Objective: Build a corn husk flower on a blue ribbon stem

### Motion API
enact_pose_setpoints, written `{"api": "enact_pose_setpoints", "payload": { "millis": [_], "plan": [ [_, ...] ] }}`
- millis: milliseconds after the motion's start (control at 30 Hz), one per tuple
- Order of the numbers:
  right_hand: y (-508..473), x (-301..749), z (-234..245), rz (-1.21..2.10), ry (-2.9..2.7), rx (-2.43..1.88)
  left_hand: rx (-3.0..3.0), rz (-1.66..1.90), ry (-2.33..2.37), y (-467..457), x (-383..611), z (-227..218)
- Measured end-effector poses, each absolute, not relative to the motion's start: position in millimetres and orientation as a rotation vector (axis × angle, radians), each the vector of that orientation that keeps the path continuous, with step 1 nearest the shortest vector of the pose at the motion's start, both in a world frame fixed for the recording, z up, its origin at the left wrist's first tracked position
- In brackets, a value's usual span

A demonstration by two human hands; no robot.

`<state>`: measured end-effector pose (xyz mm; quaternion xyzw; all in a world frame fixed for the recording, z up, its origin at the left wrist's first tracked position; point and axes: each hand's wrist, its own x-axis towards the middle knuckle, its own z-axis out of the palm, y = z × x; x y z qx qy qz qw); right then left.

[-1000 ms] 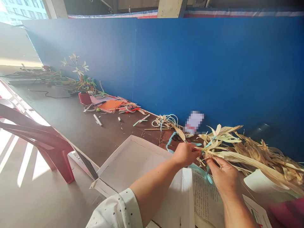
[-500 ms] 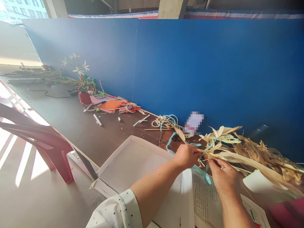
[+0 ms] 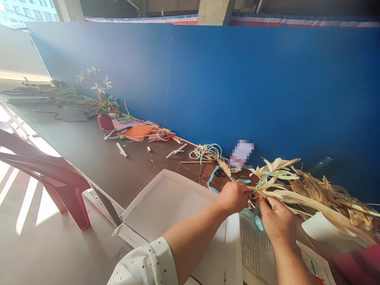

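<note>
Where the table (image 3: 97,154) runs off to your left, past a red chair (image 3: 69,194), a spray of pale flowers (image 3: 97,88) stands against the blue wall (image 3: 252,79) and looks finished. Next come a red spool (image 3: 105,122), a sheet of orange paper (image 3: 138,131) and a coil of pale cord (image 3: 196,155). Nearer you lies an open white box (image 3: 178,194), with your left forearm (image 3: 192,237) crossing over it. A light blue ribbon (image 3: 211,181) curls beside the black handles of some scissors (image 3: 220,172).

Your left hand (image 3: 236,196) is curled and pinches the left end of a husk bunch (image 3: 265,184), which sits between your two hands. Pale pieces fan out there like petals, so the gathering seems largely done. Whether anything binds them, you cannot tell, because your fingers cover the join.

Your right hand (image 3: 277,219) pinches the same bunch from the other side. A long husk strip (image 3: 308,200) trails rightward near a white cup (image 3: 326,228); securing the join and dealing with that loose length seem to be what is left. Farther right, a heap of dry husks (image 3: 341,198) offers plenty more material.
</note>
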<state>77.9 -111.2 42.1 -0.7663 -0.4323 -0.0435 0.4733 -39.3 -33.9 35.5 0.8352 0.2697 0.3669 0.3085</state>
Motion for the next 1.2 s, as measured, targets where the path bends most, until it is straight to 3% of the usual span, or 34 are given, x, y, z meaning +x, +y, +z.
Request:
{"api": "enact_pose_setpoints", "payload": {
  "millis": [567, 967, 1200],
  "plan": [
    [-101, 100, 8, 0.014, -0.942, -1.754, 1.787, 0.867, 0.736, -35, -39, 36],
    [-110, 98, 26, 0.157, -0.950, -1.848, 1.735, 0.733, 0.677, -35, -41, 37],
    [-109, 93, 28, 0.228, -0.994, -1.692, 1.687, 0.703, 0.685, -38, -46, 45]
  ]
}}
